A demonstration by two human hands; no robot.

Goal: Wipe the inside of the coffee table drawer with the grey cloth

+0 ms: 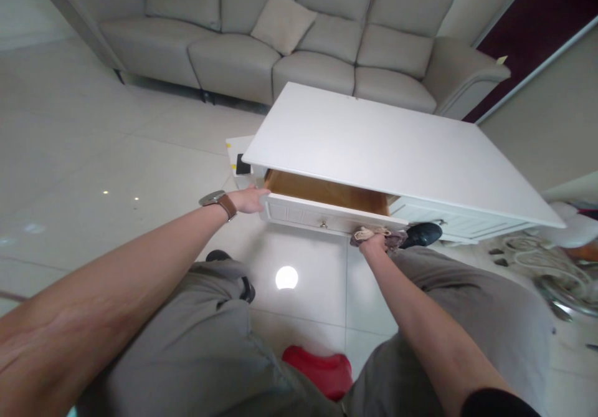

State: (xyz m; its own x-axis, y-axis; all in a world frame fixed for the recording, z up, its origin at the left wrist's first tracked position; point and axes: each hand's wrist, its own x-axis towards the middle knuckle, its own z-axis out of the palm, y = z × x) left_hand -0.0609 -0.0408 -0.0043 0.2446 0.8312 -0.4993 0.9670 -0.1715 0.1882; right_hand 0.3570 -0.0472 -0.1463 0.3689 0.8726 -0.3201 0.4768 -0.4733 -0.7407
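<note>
A white coffee table (374,136) stands in front of me with one drawer (299,212) pulled out, showing its bare brown wooden inside. My left hand (250,199), with a watch on the wrist, grips the drawer's left front corner. In my right hand (372,244) is a bunched brown and cream cloth (395,238), closed in the fingers and pressed at the right part of the drawer front. Between the two hands sits a small metal knob (323,224) on the drawer front.
Behind the table runs a grey sofa (233,58) with a light cushion (283,22). A white box with a dark phone-like object (243,164) is left of the table. Below me is a red seat (318,372). Coiled, cluttered items (537,261) lie at the right on the tiled floor.
</note>
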